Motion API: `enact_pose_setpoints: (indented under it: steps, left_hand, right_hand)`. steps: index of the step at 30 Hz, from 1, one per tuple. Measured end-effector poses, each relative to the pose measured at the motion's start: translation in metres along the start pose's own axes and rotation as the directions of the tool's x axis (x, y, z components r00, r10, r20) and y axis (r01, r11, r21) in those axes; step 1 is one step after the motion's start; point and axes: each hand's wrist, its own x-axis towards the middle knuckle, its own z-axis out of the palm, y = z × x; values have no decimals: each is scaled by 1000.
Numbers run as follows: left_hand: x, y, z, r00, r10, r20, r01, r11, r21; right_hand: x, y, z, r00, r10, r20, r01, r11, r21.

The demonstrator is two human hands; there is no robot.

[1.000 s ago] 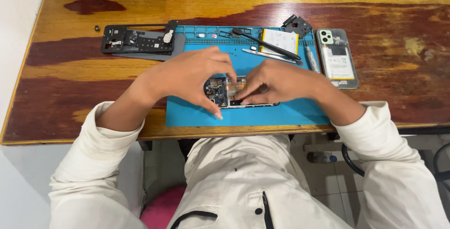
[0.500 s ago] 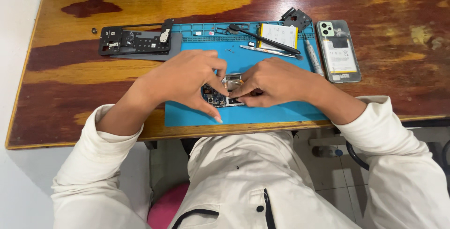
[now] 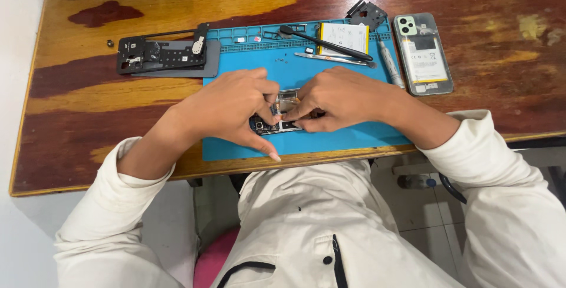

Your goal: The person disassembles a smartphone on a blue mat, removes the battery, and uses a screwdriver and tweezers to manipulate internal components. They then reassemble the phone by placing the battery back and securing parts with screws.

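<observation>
Worn, streaked wood makes up the desk [image 3: 88,99] under you, with a blue repair mat [image 3: 330,140] laid across its near middle. Your left hand [image 3: 227,108] and your right hand [image 3: 342,96] meet at the centre of that mat over an opened phone [image 3: 282,114], which lies flat with its circuit board showing between your fingers. Your left hand curls over the phone's left end, thumb stretched down onto the mat and fingertips pinched at the board. Your right hand closes around the phone's right part, fingers bent inward and pressing on it; whether a small tool sits between those fingertips I cannot tell, since the knuckles hide the spot. Behind your hands, on the far part of the mat, a black spudger [image 3: 324,41] lies slanted across a flat pale battery [image 3: 348,35], and metal tweezers [image 3: 333,58] lie just in front of them. A slim screwdriver [image 3: 391,64] rests along the mat's right edge. Just off the mat to the right, a second phone with its back removed [image 3: 423,53] lies face down on the wood, and a small dark metal bracket [image 3: 367,11] sits beyond the mat's far right corner. To the left, a black phone frame [image 3: 162,54] rests on a grey back panel [image 3: 209,64], touching the mat's left edge.
</observation>
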Motion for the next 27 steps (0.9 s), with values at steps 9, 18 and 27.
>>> enact_pose_setpoints:
  steps: [9, 18, 27]
  left_hand:
    - [-7, -5, -1, 993, -121, 5, 121, 992, -31]
    - [-12, -15, -2, 997, 57, -53, -57, 998, -3]
    - [-14, -17, -9, 983, 98, -152, -95, 995, 29]
  right_hand:
    - [2, -1, 4, 997, -50, -50, 52, 998, 40]
    - [4, -3, 2, 999, -31, -41, 32, 999, 26]
    - [3, -3, 3, 999, -19, -28, 19, 1000, 16]
